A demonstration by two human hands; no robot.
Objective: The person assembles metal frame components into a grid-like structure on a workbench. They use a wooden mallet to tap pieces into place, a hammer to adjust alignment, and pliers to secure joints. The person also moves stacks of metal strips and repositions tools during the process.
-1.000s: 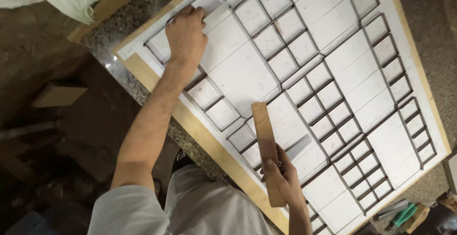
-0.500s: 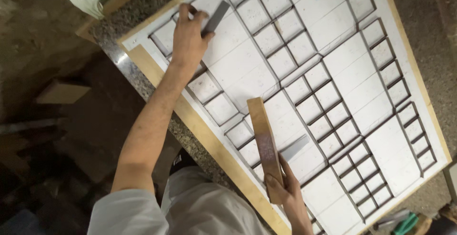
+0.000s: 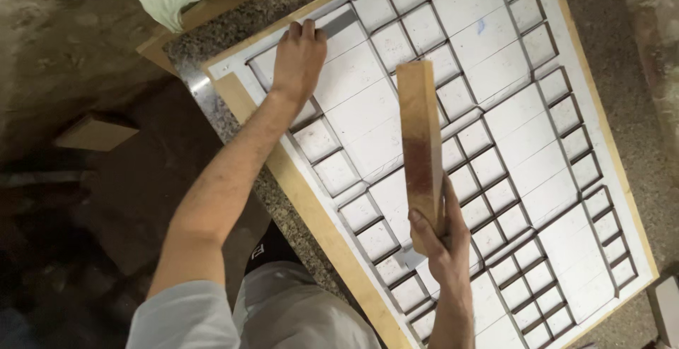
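L hand [image 3: 299, 55], arm outstretched, fingers curled, pressing a grey metal strip [image 3: 338, 22] at far corner of white grid panel [image 3: 495, 115]; R hand [image 3: 442, 239] fisted round upright wooden block [image 3: 420, 147] above panel's middle.

A large flat board [image 3: 453, 144] carrying a grid of thin strips and tiles fills the centre and right of the frame, lying on a stone-topped table [image 3: 283, 179] whose edge shows along the board's left side. The left hand [image 3: 300, 55] rests on the board's upper-left corner. The right hand [image 3: 442, 239], lower centre, holds a wooden block [image 3: 421, 144] upright above the board's middle.
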